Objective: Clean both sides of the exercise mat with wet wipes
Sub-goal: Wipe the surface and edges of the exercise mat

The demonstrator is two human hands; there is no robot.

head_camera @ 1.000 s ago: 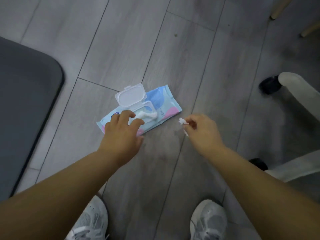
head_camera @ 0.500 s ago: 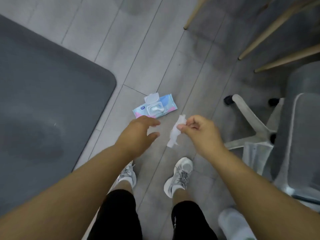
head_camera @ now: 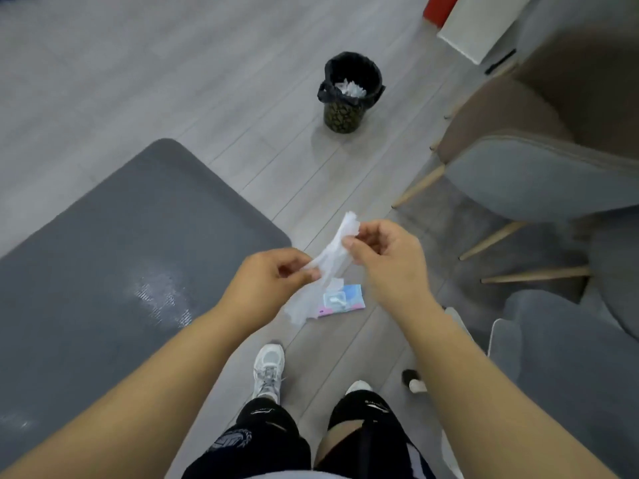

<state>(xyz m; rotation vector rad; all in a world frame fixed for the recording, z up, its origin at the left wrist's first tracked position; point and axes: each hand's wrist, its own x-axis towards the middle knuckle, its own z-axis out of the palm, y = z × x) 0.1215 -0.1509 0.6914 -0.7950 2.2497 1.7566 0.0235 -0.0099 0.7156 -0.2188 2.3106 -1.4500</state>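
A white wet wipe (head_camera: 333, 254) hangs stretched between both hands, above the floor. My left hand (head_camera: 268, 281) pinches its lower part and my right hand (head_camera: 387, 257) pinches its upper end. Below them on the floor lies the blue and pink wipes pack (head_camera: 344, 299) with its lid open, partly hidden by the wipe. The dark grey exercise mat (head_camera: 103, 257) lies flat on the floor to the left, with a wet shiny patch near its middle.
A black-lined bin (head_camera: 349, 95) with used wipes stands on the floor ahead. Grey chairs (head_camera: 539, 178) with wooden legs crowd the right side. My feet in white shoes (head_camera: 268, 371) stand beside the mat's right edge.
I have stood up, so the view rose and the pack looks smaller and farther down. My left hand left the pack and took hold of the wipe that my right hand pulled out.
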